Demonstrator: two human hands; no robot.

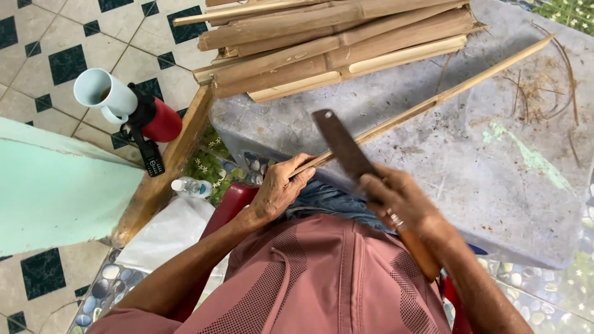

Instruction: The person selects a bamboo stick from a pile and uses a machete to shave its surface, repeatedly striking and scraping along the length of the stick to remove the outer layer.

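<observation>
Grey desk [495,185], bamboo work under way.
Left hand [278,192] fingers wrapped around stiff, light strip [433,102] near its end; right hand [402,201] clenches knife [343,148].

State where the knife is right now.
In the head view, the knife is gripped in the right hand, its blade raised just above the thin bamboo strip that the left hand holds over the grey slab.

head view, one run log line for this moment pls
left hand: holds near end of bamboo strip | right hand: grips knife, blade over strip | strip lies across grey slab | bamboo pile behind
</observation>
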